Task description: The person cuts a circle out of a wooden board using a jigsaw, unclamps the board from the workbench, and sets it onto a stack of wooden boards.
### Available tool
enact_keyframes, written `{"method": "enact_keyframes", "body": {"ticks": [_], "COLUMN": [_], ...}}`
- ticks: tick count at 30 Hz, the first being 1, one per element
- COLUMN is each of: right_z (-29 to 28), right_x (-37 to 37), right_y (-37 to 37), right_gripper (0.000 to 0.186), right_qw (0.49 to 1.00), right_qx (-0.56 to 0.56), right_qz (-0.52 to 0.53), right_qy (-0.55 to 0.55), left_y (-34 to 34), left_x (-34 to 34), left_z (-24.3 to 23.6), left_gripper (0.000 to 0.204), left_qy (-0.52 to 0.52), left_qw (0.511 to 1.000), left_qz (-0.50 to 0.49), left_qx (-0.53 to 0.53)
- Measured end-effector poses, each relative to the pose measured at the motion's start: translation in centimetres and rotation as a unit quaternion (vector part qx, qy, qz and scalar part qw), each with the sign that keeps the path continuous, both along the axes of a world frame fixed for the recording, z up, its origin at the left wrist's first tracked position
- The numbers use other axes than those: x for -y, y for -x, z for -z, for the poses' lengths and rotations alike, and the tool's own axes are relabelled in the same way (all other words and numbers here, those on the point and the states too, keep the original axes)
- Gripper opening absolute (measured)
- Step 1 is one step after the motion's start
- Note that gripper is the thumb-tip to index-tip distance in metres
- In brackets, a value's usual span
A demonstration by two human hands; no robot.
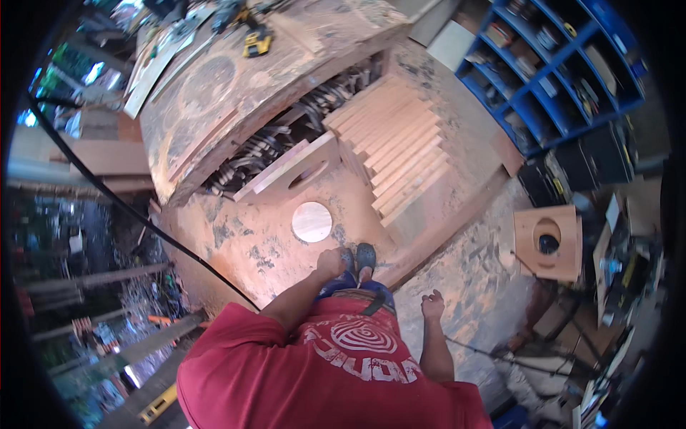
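Observation:
In front of my body, my left hand is closed in a fist; whatever it may hold is hidden. My right hand hangs at my right side, fingers loosely curled and apart, with nothing in them. A pale round wooden disc lies on the dusty floor just beyond my left hand. Farther off, a board with an oval hole stands on edge against the workbench. Beside it, several light wooden strips lie side by side in a stepped row.
Wood offcuts fill the space under the bench. A yellow-and-black power tool lies on top. A blue compartment shelf stands far right, above a wooden panel with a round hole. A black cable crosses at left.

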State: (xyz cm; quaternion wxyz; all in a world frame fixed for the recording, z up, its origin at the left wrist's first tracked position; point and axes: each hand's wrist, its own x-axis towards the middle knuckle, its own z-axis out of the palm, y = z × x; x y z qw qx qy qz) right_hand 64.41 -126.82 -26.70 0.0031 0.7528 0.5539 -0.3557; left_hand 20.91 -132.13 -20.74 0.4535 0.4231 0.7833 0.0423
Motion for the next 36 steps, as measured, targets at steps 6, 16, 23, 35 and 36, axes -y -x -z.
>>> {"method": "enact_keyframes", "body": {"ticks": [6,16,23,35,36], "right_z": [0.4,-5.9,-8.1,-9.6,-6.3], "right_x": [5.0,-3.2,-11.2,-21.0,-20.7], "right_y": [-4.8,-12.2,-26.1,-52.5,-56.4], "right_gripper": [0.065,0.062,0.060,0.018,0.023], "right_qw": [0.996,0.994,0.999,0.991,0.997], "right_qx": [-0.021,-0.018,0.015,0.122,0.044], "right_qz": [0.047,0.111,0.039,-0.035,-0.052], "right_qy": [0.066,0.014,-0.002,0.051,0.022], "left_y": [4.2,-6.6,-15.7,-22.3,-23.4], "left_x": [-1.8,-10.5,-23.2,-28.9,-28.6], "left_z": [3.0,1.2,5.9,10.4,9.7], "left_gripper": [0.079,0.075,0.090,0.098,0.098], "left_qy": [-0.013,-0.071,0.007,0.036,0.037], "left_qw": [0.988,0.987,0.997,0.958,0.961], "left_qz": [0.030,0.111,0.020,0.003,-0.006], "left_qx": [-0.149,-0.093,-0.075,-0.284,-0.274]}}
